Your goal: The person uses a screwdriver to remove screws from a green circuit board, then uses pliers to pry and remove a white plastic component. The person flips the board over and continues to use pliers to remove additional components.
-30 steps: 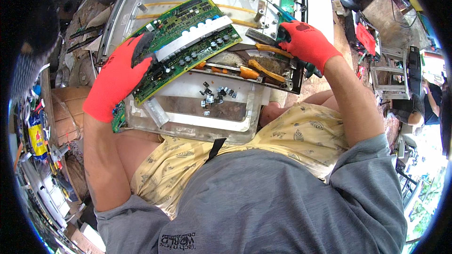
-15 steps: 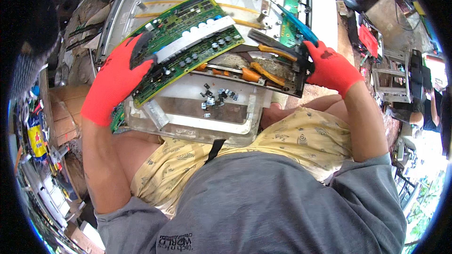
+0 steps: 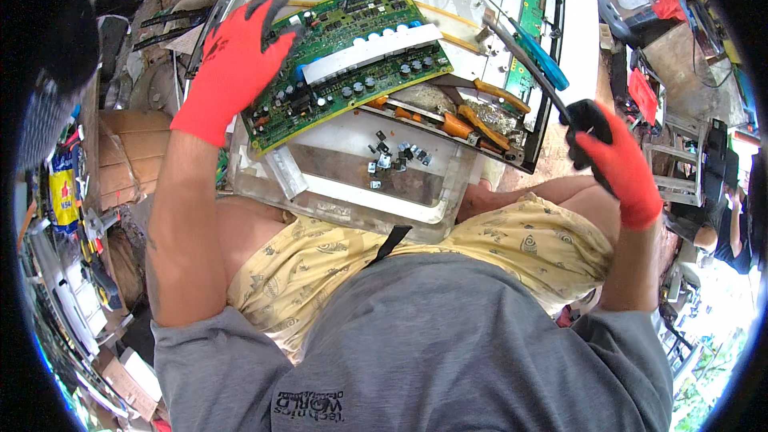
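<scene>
A green circuit board (image 3: 356, 12) with a long white heat-sink strip (image 3: 372, 54) lies tilted across the flat-panel chassis in front of me. My left hand (image 3: 248, 56), in a red glove with dark fingertips, is over the board's upper left edge. Its thumb and fingers are apart and curved; whether they touch the board I cannot tell. On the right, my gloved right hand (image 3: 608, 152) is closed round the end of a long dark flat-bladed tool (image 3: 528, 60), which points up and left. Orange-handled pliers (image 3: 482, 126) and a blue-handled screwdriver (image 3: 544, 60) lie beyond the board's right end.
A clear plastic lid or tray (image 3: 336, 206) sits at my lap, with several small metal-and-black parts (image 3: 392, 156) and a pale strip (image 3: 286, 174) on it. At left is a cardboard box (image 3: 124, 160); a metal rack (image 3: 672, 160) stands at right.
My left hand has moved up along the board's left edge, and its grip has loosened. My right hand has lifted the dark tool off the chassis and drawn back toward me.
</scene>
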`<act>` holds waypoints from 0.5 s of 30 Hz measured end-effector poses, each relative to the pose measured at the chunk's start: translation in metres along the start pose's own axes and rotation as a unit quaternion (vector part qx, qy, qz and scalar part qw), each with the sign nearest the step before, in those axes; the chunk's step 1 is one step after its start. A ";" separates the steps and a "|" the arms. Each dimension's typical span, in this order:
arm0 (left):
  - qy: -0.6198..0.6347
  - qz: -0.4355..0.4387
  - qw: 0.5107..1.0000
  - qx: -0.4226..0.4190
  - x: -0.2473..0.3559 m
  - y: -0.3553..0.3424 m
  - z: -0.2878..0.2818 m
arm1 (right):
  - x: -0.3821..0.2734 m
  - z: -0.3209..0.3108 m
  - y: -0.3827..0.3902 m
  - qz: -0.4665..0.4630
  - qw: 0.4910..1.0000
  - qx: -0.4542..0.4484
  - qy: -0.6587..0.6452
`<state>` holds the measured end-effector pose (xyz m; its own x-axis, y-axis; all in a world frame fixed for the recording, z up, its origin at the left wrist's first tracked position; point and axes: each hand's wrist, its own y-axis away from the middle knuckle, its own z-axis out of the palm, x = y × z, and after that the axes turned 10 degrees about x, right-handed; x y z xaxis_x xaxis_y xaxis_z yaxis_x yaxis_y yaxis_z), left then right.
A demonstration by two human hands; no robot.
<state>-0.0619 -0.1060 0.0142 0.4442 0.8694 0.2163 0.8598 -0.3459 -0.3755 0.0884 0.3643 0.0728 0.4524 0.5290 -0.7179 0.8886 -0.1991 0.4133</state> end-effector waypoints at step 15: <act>-0.050 -0.066 0.996 -0.046 -0.001 0.005 0.038 | -0.013 0.149 0.050 -0.214 0.960 0.134 0.121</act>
<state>-0.0678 -0.0956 -0.0218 0.3033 0.9383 0.1660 0.9305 -0.2541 -0.2640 0.1377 0.2241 0.0194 0.0402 0.7792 -0.6255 0.9915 -0.1087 -0.0717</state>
